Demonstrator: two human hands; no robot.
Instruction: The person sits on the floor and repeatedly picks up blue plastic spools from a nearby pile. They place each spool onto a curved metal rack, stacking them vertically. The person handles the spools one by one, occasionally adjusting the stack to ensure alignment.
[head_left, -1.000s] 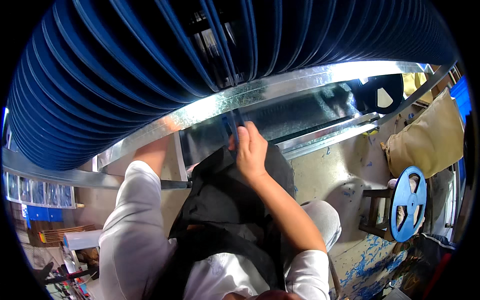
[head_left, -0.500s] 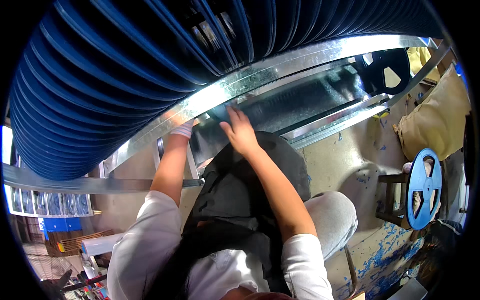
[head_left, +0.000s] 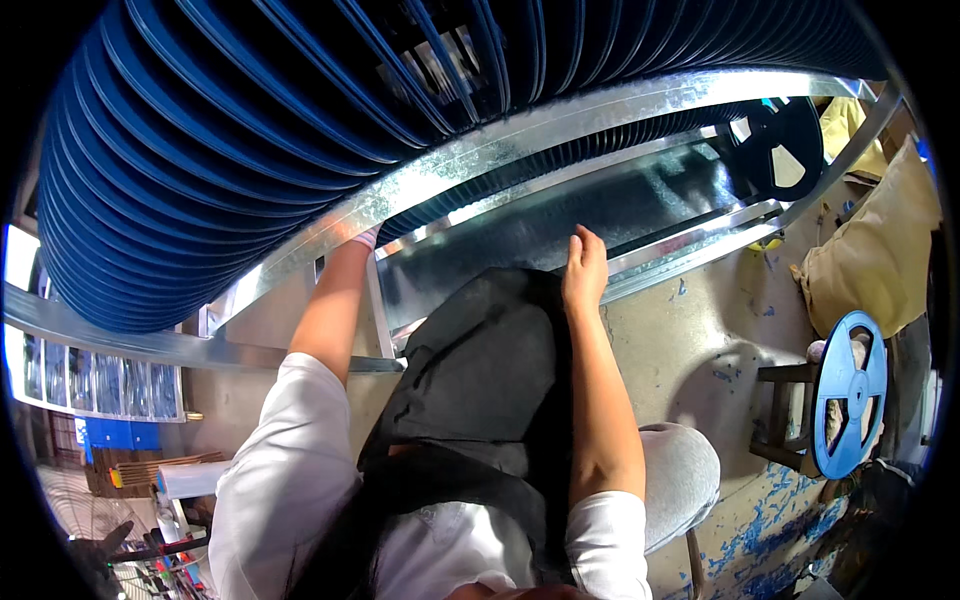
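Note:
Large dark-blue discs (head_left: 200, 190), packed side by side in a long row, fill the upper left. A shiny metal rail (head_left: 440, 178) runs in front of them. My left hand (head_left: 364, 241) reaches under this rail; only the wrist end shows, with a pale pinkish band, and its fingers are hidden. Over the right part of a dark, glossy metal trough (head_left: 500, 235), my right hand (head_left: 587, 268) is raised with loosely bent fingers, and nothing shows in it. A black apron (head_left: 470, 370) covers my lap below.
A light-blue reel (head_left: 852, 395) leans against a wooden stool (head_left: 785, 420) at the right. Behind it slumps a tan sack (head_left: 870, 250). A black reel (head_left: 783, 150) stands at the trough's far right end. Metal frame bars (head_left: 200, 348) cross at the left.
My right hand has moved right, away from the rail, and its spread fingers have drawn together. My left hand has gone farther under the rail. A lower row of dark disc edges now shows beneath it.

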